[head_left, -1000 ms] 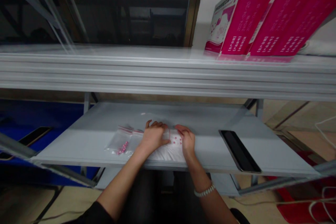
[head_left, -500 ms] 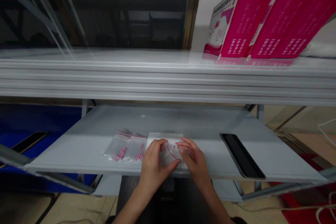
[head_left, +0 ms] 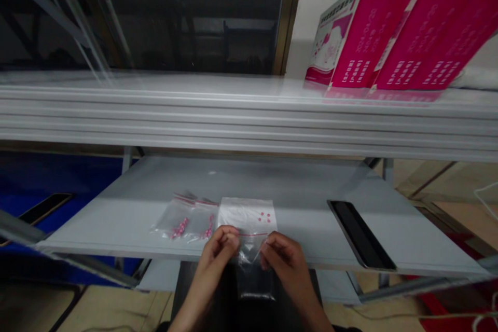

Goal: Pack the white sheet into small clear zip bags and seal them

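Note:
Between my two hands hangs a clear zip bag (head_left: 254, 282) with a red line along its top, and it looks empty. My left hand (head_left: 221, 249) pinches its left top corner. At the right top corner, my right hand (head_left: 283, 254) grips it with fingers curled. Just behind lies a white sheet of paper (head_left: 243, 210) on the table, with several small pink round pieces (head_left: 264, 217) on its right part. To the left of the paper, a zip bag (head_left: 200, 218) and another zip bag (head_left: 171, 218) lie flat, with pink beads in them.
A dark phone-like slab (head_left: 361, 236) lies at the right of the grey table (head_left: 299, 181). Another dark phone (head_left: 44, 210) rests on a blue surface at the left. Above runs a white shelf edge (head_left: 233, 119) carrying pink boxes (head_left: 377, 31).
Both hands have come back toward me, lifting the clear bag off the paper and holding it upright past the table's front edge. The pink pieces on the paper are now uncovered.

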Demonstrator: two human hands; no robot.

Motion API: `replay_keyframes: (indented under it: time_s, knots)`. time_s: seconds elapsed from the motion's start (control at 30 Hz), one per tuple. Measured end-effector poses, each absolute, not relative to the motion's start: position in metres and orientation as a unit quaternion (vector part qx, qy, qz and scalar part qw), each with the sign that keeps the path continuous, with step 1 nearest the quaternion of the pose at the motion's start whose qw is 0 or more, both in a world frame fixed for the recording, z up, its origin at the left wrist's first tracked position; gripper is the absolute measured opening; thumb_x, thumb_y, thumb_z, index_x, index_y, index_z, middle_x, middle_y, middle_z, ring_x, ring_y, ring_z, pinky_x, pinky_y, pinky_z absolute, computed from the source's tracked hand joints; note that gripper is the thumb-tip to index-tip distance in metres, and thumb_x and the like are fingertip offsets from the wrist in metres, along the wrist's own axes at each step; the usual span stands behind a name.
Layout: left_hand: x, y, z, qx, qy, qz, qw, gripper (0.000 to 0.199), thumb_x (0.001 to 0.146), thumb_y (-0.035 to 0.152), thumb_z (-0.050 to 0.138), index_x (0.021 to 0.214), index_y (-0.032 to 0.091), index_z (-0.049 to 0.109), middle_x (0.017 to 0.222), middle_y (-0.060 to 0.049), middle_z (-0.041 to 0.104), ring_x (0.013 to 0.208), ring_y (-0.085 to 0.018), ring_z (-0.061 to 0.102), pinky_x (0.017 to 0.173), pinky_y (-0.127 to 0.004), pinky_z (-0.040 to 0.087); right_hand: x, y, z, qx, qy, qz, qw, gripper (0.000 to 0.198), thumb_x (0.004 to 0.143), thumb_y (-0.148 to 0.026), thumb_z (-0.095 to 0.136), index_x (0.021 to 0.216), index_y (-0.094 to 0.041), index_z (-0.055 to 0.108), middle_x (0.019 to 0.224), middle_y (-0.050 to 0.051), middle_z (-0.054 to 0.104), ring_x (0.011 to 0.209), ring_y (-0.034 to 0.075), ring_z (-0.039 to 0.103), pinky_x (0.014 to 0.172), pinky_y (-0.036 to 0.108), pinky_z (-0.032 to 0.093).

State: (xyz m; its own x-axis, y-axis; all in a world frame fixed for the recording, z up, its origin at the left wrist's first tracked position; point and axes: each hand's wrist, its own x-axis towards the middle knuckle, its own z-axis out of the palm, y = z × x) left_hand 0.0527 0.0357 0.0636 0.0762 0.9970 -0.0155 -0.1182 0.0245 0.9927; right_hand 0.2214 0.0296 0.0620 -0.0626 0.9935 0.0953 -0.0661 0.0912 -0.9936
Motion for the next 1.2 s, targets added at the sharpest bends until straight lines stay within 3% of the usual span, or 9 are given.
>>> replay_keyframes:
  time_s: [0.1,0.33,0.47,0.63,0.83,1.07,1.2]
  knots:
    - [0.047,0.036,0.065,0.493,0.461,0.481,0.559,0.032,0.082,0.046,0.065,0.071,0.017,0.056,0.066,0.003,0.048,0.064,-0.013,0.044,0.061,-0.023,0.035,0.220,0.025,0.060,-0.446,-0.531,0.491,0.527,0.032,0.082,-0.042,0.062,0.062,-0.019,0.052,0.054,-0.002,0.053,0.051,0.013,0.052,0.053,0.023,0.041]
    - [0.044,0.032,0.070,0.551,0.464,0.500,0.481,0.028,0.082,0.040,0.063,0.066,0.018,0.056,0.064,0.002,0.051,0.064,-0.015,0.048,0.061,-0.023,0.038,0.224,0.017,0.062,-0.462,-0.556,0.466,0.511,0.031,0.080,-0.036,0.061,0.054,-0.018,0.056,0.050,-0.002,0.050,0.050,0.013,0.048,0.052,0.024,0.036]
    - [0.044,0.027,0.074,0.591,0.467,0.514,0.410,0.024,0.086,0.037,0.059,0.071,0.019,0.058,0.068,0.001,0.055,0.069,-0.016,0.052,0.064,-0.024,0.041,0.229,0.014,0.063,-0.470,-0.592,0.407,0.513,0.030,0.080,-0.032,0.062,0.054,-0.018,0.059,0.052,-0.001,0.052,0.053,0.014,0.049,0.054,0.024,0.037]
    - [0.046,0.022,0.072,0.603,0.464,0.523,0.385,0.021,0.089,0.035,0.056,0.075,0.019,0.058,0.071,0.000,0.057,0.071,-0.017,0.055,0.065,-0.023,0.043,0.233,0.015,0.063,-0.448,-0.620,0.386,0.516,0.021,0.084,-0.039,0.061,0.087,-0.019,0.068,0.070,0.002,0.063,0.065,0.018,0.059,0.061,0.026,0.045]
    - [0.049,0.016,0.071,0.605,0.474,0.511,0.386,0.026,0.088,0.039,0.056,0.071,0.020,0.057,0.069,0.000,0.056,0.069,-0.018,0.055,0.065,-0.024,0.043,0.229,0.018,0.062,-0.450,-0.624,0.388,0.508,0.033,0.091,-0.039,0.052,0.065,-0.019,0.055,0.061,-0.001,0.053,0.059,0.014,0.051,0.055,0.023,0.039]
    - [0.044,0.013,0.068,0.596,0.471,0.496,0.420,0.025,0.093,0.038,0.047,0.076,0.021,0.050,0.071,0.001,0.050,0.070,-0.017,0.051,0.065,-0.025,0.042,0.228,0.014,0.068,-0.450,-0.667,0.325,0.497,0.031,0.093,-0.036,0.051,0.067,-0.020,0.053,0.061,-0.002,0.052,0.059,0.014,0.051,0.056,0.024,0.037]
    - [0.043,0.016,0.081,0.662,0.437,0.501,0.347,0.011,0.087,0.029,0.051,0.097,0.023,0.053,0.091,-0.003,0.057,0.089,-0.022,0.055,0.080,-0.032,0.045,0.224,0.011,0.076,-0.436,-0.707,0.296,0.471,0.029,0.094,-0.032,0.052,0.067,-0.020,0.052,0.062,-0.002,0.050,0.058,0.013,0.050,0.055,0.024,0.035]
